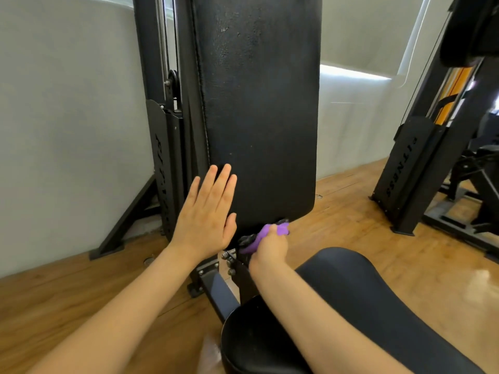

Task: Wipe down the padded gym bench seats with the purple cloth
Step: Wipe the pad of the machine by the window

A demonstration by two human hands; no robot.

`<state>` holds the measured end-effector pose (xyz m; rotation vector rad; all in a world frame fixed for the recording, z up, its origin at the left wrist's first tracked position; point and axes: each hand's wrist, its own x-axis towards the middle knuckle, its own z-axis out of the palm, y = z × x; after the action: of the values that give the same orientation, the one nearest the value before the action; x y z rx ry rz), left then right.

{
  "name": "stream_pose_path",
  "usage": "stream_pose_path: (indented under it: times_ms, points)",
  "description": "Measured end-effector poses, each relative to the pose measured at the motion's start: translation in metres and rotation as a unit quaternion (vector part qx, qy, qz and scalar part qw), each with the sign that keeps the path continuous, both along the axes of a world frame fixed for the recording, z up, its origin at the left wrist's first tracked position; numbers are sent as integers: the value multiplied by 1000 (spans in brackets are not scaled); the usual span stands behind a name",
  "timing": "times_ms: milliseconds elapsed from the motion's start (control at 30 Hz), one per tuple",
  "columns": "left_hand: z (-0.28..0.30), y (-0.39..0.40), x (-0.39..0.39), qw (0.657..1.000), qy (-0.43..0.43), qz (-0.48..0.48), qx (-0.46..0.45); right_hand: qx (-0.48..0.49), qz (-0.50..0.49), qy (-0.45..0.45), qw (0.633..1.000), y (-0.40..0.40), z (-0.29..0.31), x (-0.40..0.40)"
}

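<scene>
Purple cloth (272,234) is sitting bunched in the right hand (270,248), at the bottom edge of the upright back pad (259,117), just above the hinge bracket. It is looking soft, light and limp, so it is judged best taken as a wad in the fist, as is being done here. Right hand fingers are curling round the cloth and pressing it to the pad's lower rim. Left hand (206,218) is lying flat, fingers straight and close together, fingertips touching the pad's lower left corner and holding nothing. Padding is appearing firm and slightly worn, so it is judged to tolerate steady pressure. Seat pad (351,292) is lying below the right forearm.
</scene>
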<state>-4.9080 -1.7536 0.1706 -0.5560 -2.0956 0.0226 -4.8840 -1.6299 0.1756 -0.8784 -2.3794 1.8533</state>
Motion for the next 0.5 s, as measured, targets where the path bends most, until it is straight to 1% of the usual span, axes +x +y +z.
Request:
stream_pose_path:
  times_ms: [33, 67, 100, 133, 167, 200, 233, 267, 300, 333, 433, 467, 500]
  points:
    - [-2, 1, -2, 1000, -1, -14, 14, 49, 41, 12, 998, -8, -2, 6]
    - [-3, 1, -3, 999, -2, -26, 30, 20, 40, -1, 999, -11, -6, 9]
    - [-5, 0, -4, 999, -6, -31, 43, -36, 30, 12, 999, -15, -9, 18]
    - [-7, -2, -3, 998, -14, -30, 53, -161, 10, -13, 987, -18, -16, 14]
    - [-10, -4, -2, 997, -26, -29, 60, -290, -10, -11, 957, -21, -17, 13]
    - [-13, -8, 0, 996, -39, -30, 68, -352, -24, 20, 935, -11, -29, 12]
    - [-17, -12, 2, 995, -52, -36, 80, -374, -33, 18, 927, -5, -27, 2]
    - [-20, -15, 5, 993, -63, -44, 92, -349, -37, 1, 936, -1, -28, -7]
    - [-23, -18, 7, 990, -74, -54, 103, -260, -18, -28, 965, 4, -25, -8]
    - [-25, -19, 9, 988, -85, -65, 111, -220, 4, -37, 975, 0, -30, -4]
    - [-23, -26, 12, 985, -99, -93, 111, -226, 53, 38, 972, -12, -48, -3]
    - [-22, -30, 12, 984, -105, -101, 103, -226, 55, 43, 972, -17, -48, 7]
    - [-20, -35, 12, 984, -109, -105, 92, -260, 28, 81, 962, -23, -44, 20]
